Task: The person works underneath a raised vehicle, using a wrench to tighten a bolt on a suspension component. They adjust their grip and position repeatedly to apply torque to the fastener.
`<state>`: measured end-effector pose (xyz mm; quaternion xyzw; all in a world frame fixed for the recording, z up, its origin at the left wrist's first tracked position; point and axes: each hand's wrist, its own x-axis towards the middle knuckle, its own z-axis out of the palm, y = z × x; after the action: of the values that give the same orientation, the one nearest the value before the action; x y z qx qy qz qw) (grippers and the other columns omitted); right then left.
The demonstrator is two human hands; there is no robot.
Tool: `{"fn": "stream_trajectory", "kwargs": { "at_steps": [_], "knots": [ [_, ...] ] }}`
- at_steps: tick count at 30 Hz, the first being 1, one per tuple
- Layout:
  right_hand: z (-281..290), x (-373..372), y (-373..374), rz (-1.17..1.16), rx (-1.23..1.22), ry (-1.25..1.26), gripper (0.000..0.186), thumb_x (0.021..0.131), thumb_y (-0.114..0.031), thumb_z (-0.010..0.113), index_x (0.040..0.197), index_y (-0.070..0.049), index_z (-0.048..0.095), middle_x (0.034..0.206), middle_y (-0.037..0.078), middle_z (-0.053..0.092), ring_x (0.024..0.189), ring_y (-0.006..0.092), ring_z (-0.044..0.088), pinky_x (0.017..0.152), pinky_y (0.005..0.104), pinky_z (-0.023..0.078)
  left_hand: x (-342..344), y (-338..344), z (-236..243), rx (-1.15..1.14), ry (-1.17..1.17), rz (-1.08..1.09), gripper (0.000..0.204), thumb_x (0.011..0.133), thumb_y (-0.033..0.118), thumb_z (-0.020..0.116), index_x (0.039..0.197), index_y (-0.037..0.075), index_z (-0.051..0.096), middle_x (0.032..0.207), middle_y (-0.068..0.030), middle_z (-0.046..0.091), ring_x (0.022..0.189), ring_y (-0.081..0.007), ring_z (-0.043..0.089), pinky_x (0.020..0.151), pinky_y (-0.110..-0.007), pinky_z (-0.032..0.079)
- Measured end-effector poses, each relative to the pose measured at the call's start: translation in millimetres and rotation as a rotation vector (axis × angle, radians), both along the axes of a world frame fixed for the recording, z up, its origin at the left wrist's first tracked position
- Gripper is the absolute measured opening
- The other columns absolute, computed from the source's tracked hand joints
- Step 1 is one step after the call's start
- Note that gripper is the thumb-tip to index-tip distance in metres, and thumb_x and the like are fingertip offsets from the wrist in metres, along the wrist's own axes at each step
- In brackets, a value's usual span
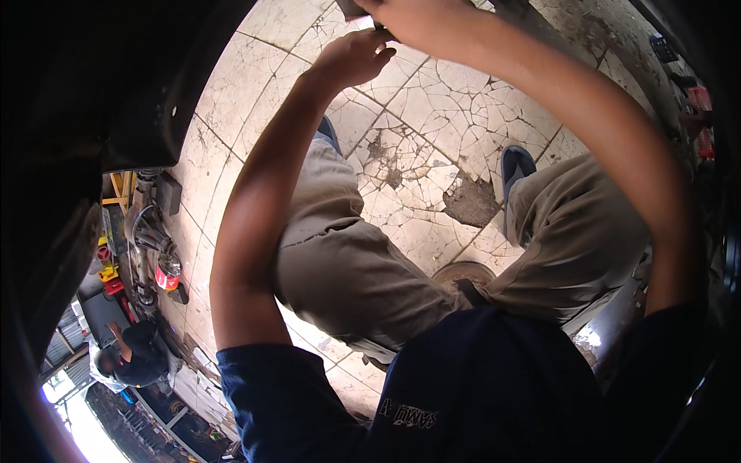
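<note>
Both my arms are raised toward the top edge of the head view. My right hand (397, 19) grips a small dark part (351, 11), partly cut off by the frame's edge. Just below and left of it, my left hand (355, 58) has its fingers curled up at the underside of that area, its thumb apart below them; what the fingertips hold is hidden. Beneath my hands are my trousered legs (347, 278) and shoes (515, 164), on either side of cracked floor tiles (417, 116).
A round seat (463, 272) is under me. A large dark panel (143, 85) overhangs the upper left. Metal vehicle parts (147, 231) and coloured tools (108, 270) lie at the left. A seated person (139, 351) is at lower left. Red crates (701, 119) stand at the far right.
</note>
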<state>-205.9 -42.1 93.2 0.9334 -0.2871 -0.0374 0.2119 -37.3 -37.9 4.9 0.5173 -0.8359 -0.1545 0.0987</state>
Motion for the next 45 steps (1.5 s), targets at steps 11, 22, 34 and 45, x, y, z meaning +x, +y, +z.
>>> {"fn": "stream_trajectory", "kwargs": {
  "at_steps": [11,22,34,45],
  "knots": [
    [15,2,2,-0.091,0.159,0.08,0.054,0.088,-0.039,0.052,0.131,-0.007,0.048,0.133,0.019,0.05,0.129,0.0308,0.041,0.106,0.0537,0.025,-3,2,2,0.032,-0.042,0.027,0.028,0.089,0.026,0.054,0.113,0.014,0.059,0.1,-0.0102,0.067,0.091,-0.0303,0.064,0.079,-0.042,0.052],
    [10,-2,9,-0.097,0.069,0.044,0.07,0.089,-0.045,0.049,0.135,0.008,0.037,0.143,0.023,0.036,0.134,0.0329,0.034,0.108,0.0574,0.023,-1,5,4,0.004,-0.046,0.022,0.03,0.091,0.029,0.054,0.114,0.01,0.059,0.102,-0.0126,0.067,0.091,-0.0293,0.066,0.081,-0.041,0.051],
    [25,5,5,-0.103,0.184,0.095,0.051,0.087,-0.035,0.056,0.122,0.002,0.055,0.136,0.022,0.045,0.131,0.0334,0.036,0.105,0.0603,0.025,2,3,2,0.005,-0.023,0.01,0.025,0.089,0.024,0.053,0.112,0.017,0.061,0.1,-0.0094,0.068,0.089,-0.0271,0.066,0.079,-0.04,0.052],
    [9,-1,-6,-0.107,0.107,0.019,0.054,0.084,-0.037,0.059,0.125,-0.002,0.054,0.139,0.021,0.042,0.133,0.0341,0.034,0.105,0.0604,0.024,-6,-3,0,0.015,0.009,-0.012,0.027,0.092,0.028,0.053,0.111,0.01,0.062,0.101,-0.0127,0.067,0.092,-0.0293,0.066,0.081,-0.04,0.051]
  ]
}}
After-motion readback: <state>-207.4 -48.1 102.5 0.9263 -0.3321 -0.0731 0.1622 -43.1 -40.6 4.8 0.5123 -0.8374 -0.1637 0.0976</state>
